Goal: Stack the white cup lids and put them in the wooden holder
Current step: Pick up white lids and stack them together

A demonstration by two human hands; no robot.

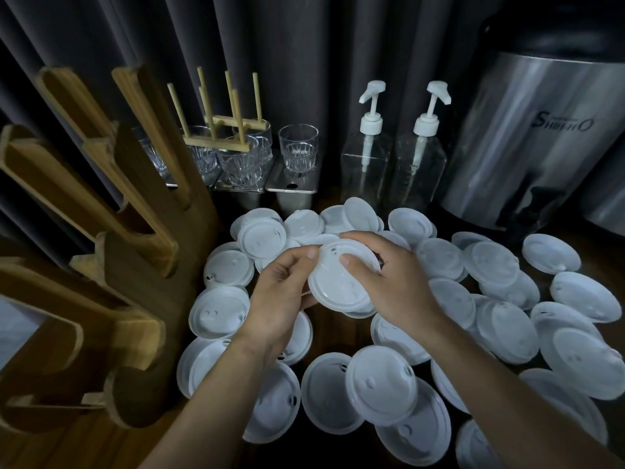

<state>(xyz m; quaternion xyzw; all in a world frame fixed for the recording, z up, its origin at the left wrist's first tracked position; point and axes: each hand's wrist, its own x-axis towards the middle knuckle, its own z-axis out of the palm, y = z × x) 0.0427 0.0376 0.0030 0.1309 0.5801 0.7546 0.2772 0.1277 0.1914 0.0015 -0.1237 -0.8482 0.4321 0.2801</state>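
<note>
Both hands hold a small stack of white cup lids [338, 282] above the table's middle. My left hand [284, 292] grips the stack's left edge from below, thumb on the rim. My right hand [389, 275] curls over its top and right side, thumb pressing the top lid. Several loose white lids [380, 384] lie scattered over the dark table all around. The wooden holder [135, 265] with slanted slots stands at the left, close to the lids; the slots I can see look empty.
Behind the lids stand clear glasses [298, 152], a small wooden peg rack [223, 130] and two clear pump bottles [367, 157]. A large steel dispenser [541, 137] fills the back right. Dark curtains hang behind.
</note>
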